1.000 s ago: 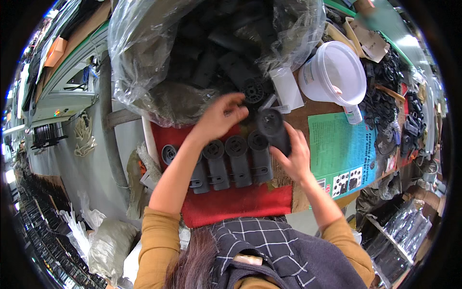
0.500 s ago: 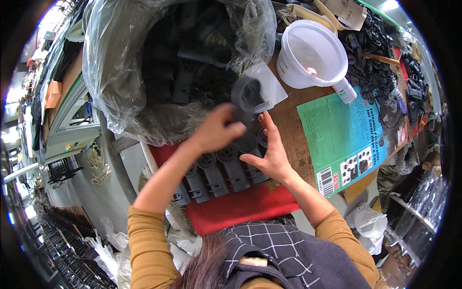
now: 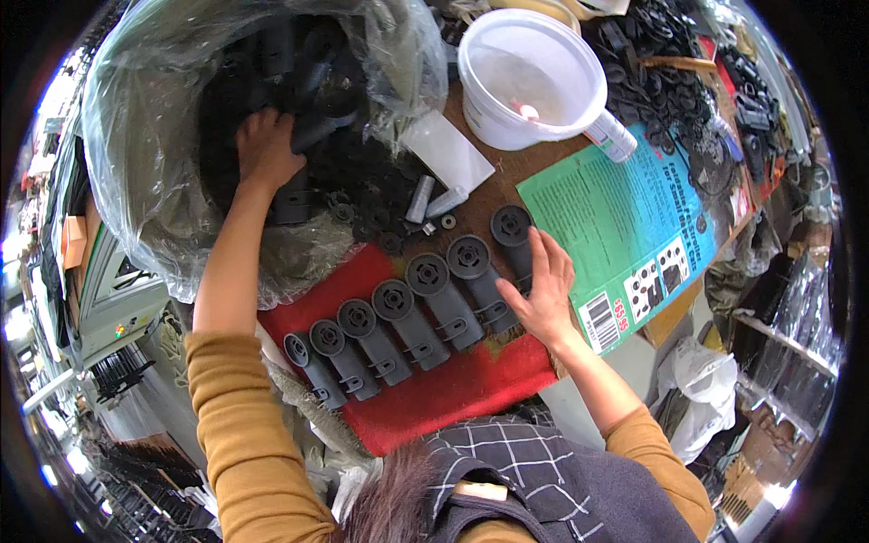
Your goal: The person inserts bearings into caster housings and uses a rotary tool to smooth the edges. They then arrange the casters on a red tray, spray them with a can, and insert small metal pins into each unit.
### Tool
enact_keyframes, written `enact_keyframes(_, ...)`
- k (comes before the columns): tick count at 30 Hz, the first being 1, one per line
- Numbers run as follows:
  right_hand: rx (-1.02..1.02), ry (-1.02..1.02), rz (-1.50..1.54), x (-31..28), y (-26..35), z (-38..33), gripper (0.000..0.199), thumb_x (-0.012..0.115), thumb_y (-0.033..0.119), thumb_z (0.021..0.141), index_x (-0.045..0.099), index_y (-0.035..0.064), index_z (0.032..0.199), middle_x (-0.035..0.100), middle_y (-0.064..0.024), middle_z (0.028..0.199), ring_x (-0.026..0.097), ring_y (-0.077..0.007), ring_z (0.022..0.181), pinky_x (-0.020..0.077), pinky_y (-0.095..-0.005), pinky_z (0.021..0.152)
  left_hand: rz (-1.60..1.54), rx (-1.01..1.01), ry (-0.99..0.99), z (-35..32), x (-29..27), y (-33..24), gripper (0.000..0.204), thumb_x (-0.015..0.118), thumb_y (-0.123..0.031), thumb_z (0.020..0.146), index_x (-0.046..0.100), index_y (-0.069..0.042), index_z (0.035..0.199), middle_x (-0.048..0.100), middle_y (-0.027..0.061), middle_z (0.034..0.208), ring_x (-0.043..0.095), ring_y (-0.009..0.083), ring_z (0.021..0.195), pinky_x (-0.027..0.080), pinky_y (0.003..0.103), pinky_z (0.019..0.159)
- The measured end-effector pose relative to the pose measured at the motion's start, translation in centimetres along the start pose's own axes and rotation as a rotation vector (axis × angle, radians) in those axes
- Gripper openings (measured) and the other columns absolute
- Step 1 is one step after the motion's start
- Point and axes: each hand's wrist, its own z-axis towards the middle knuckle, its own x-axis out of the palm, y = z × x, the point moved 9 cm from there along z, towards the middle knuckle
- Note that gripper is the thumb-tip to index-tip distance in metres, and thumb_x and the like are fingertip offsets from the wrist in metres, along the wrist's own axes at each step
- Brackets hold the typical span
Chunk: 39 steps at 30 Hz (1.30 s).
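Grasps a black tube (image 3: 516,249) loosely between thumb and fingers of the right hand (image 3: 549,288), just beyond the two-o'clock end of a row of six similar tubes (image 3: 412,330) running toward eight o'clock, partly over a red cloth (image 3: 453,398) (clock centred on the held tube). Dips the left hand (image 3: 268,156), toward ten o'clock, into a clear plastic bag (image 3: 140,163) holding black parts (image 3: 317,132); cannot tell whether closed on one. Has at twelve o'clock a white bucket (image 3: 493,109) with a small pinkish piece (image 3: 527,111) inside, and at three a green-and-blue card (image 3: 593,204).
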Motion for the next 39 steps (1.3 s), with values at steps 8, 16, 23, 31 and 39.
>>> enact_keyframes(8, 0.605, 0.277, 1.401, 5.1, 7.2, 4.0, 0.064, 0.064, 0.025, 0.092, 0.032, -0.0029, 0.141, 0.051, -0.018, 0.126, 0.053, -0.0236, 0.113, 0.0452, -0.0363, 0.097, -1.034, 0.261, -0.007, -17.0, -9.6, -17.4, 0.079, 0.081, -0.026, 0.069, 0.043, -0.001, 0.133, 0.046, 0.0176, 0.124, 0.047, 0.0344, 0.118, 0.041, 0.046, 0.1)
enact_keyframes(16, 0.486, -0.023, 0.565, -1.5, -13.9, 1.8, 0.037, 0.054, 0.012, 0.096, 0.051, 0.0026, 0.131, 0.058, -0.0034, 0.097, 0.053, -0.011, 0.086, 0.0464, -0.0261, 0.08, -0.782, -0.439, -0.321, -12.7, 0.6, 0.3, 0.048, 0.073, -0.021, 0.079, 0.055, -0.003, 0.12, 0.054, 0.0209, 0.118, 0.054, 0.0388, 0.108, 0.045, 0.045, 0.092)
enact_keyframes(23, -0.138, -0.008, 0.328, 0.3, 4.5, 9.5, 0.05, 0.064, 0.01, 0.085, 0.049, -0.0012, 0.132, 0.051, -0.0214, 0.128, 0.049, -0.0355, 0.12, 0.0385, -0.0405, 0.102, -0.493, -0.533, -0.072, -10.7, 6.1, 2.7, 0.067, 0.079, -0.037, 0.07, 0.051, -0.005, 0.123, 0.058, 0.0206, 0.113, 0.054, 0.0417, 0.109, 0.046, 0.05, 0.09)
enact_keyframes(31, -0.252, -0.215, 0.043, 9.3, 20.2, 30.2, 0.074, 0.071, 0.019, 0.081, 0.033, -0.0026, 0.14, 0.045, -0.0309, 0.133, 0.047, -0.0455, 0.122, 0.0402, -0.0476, 0.102, -0.9, -0.503, -0.05, -14.2, 1.6, 5.0, 0.053, 0.08, -0.027, 0.068, 0.056, -0.003, 0.109, 0.057, 0.0217, 0.108, 0.057, 0.039, 0.101, 0.047, 0.045, 0.087)
enact_keyframes(39, -0.315, -0.159, 0.563, 8.9, 17.7, 33.5, 0.071, 0.076, 0.026, 0.075, 0.042, -0.0001, 0.132, 0.056, -0.0232, 0.12, 0.057, -0.035, 0.11, 0.0471, -0.0437, 0.093, -1.311, -0.09, -0.277, 0.3, 0.4, 3.6, 0.07, 0.083, -0.035, 0.069, 0.058, 0.004, 0.121, 0.052, 0.0208, 0.127, 0.051, 0.0348, 0.12, 0.041, 0.04, 0.101)
